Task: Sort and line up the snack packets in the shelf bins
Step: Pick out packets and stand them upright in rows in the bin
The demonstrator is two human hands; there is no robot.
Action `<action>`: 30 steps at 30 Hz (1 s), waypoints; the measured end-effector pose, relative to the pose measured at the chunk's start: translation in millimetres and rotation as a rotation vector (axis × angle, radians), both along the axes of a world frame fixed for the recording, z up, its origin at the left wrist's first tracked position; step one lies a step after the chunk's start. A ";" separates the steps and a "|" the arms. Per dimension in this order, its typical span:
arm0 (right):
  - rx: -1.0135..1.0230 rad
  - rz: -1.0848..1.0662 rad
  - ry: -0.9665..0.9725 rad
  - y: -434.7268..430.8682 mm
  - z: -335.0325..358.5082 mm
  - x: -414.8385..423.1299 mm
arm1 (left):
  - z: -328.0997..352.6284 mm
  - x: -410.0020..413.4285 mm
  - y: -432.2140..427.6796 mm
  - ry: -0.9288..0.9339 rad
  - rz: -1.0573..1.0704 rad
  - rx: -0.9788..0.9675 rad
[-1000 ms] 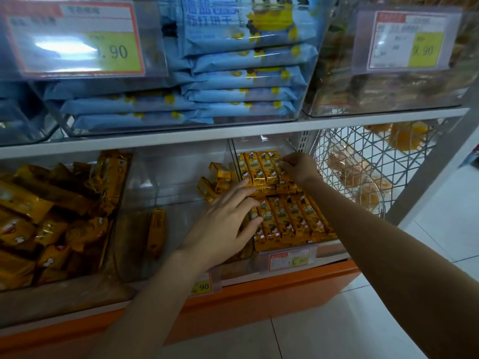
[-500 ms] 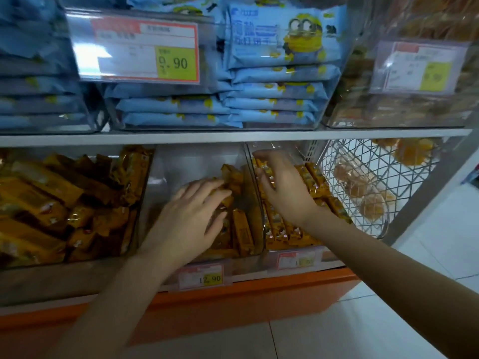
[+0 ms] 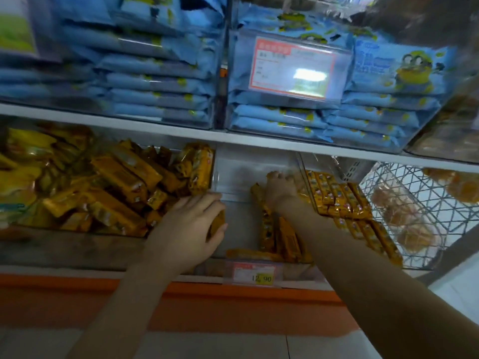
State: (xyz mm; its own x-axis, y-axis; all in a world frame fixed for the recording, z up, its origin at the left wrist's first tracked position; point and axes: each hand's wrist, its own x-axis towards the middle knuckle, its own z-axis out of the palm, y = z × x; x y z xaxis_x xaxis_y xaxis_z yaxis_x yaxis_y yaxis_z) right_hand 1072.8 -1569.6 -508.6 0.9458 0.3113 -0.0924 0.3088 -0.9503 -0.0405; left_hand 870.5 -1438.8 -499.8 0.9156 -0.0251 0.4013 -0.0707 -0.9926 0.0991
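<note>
My left hand [image 3: 188, 229] curls round a small orange packet [image 3: 217, 224] at the left wall of the middle clear bin [image 3: 233, 177]. My right hand [image 3: 280, 189] reaches deep into the same bin, fingers bent over its far end, beside an upright orange packet [image 3: 256, 191]. What those fingers hold is hidden. A few more orange packets [image 3: 287, 240] lie loose along the bin's right side and front. In the right bin, orange packets [image 3: 337, 196] lie in neat rows. The left bin holds a jumbled heap of yellow packets [image 3: 116, 182].
Blue snack bags [image 3: 285, 117] fill clear bins on the shelf above, close over my hands. A wire basket [image 3: 414, 203] with wrapped buns stands at the right. A price tag [image 3: 255, 274] hangs on the middle bin's front. Below are an orange base and tiled floor.
The view has swung left. My right hand left the lined-up rows and went into the back of the middle bin. My left hand moved to the bin's left wall and took a packet.
</note>
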 end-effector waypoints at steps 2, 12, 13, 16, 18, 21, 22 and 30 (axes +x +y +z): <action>-0.024 -0.040 -0.023 2.4 -1.5 -1.7 | -0.2 -0.1 0.0 -0.016 -0.001 -0.007; 0.301 -0.055 0.279 13.4 -8.8 -31.7 | -0.8 0.8 -0.2 -0.008 -0.036 -0.042; 0.339 -0.083 0.327 15.6 -6.1 -33.2 | -0.4 1.0 -0.5 -0.008 -0.040 -0.047; 0.298 -0.051 0.428 21.0 -4.0 -34.3 | 0.8 1.1 -1.1 0.001 -0.045 -0.051; 0.320 -0.040 0.447 22.7 -12.1 -32.6 | 1.4 1.0 -1.2 0.010 -0.044 -0.062; 0.395 -0.116 0.441 22.3 -18.4 -34.6 | 1.8 1.1 -2.4 0.018 -0.037 -0.072; 0.403 -0.130 0.427 22.8 -19.8 -35.3 | 2.3 0.9 -2.8 0.024 -0.035 -0.076; 0.614 -0.265 0.450 14.9 -7.7 -35.4 | 3.6 1.1 -4.6 0.041 -0.038 -0.117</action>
State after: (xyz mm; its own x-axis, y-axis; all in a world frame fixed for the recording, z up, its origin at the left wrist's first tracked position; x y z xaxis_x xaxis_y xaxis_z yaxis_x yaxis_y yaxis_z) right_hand 1037.4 -1554.6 -516.3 0.9083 0.2003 -0.3672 -0.0940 -0.7577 -0.6458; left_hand 871.6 -1443.5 -496.3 0.9304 -0.0154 0.3663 -0.1018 -0.9707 0.2176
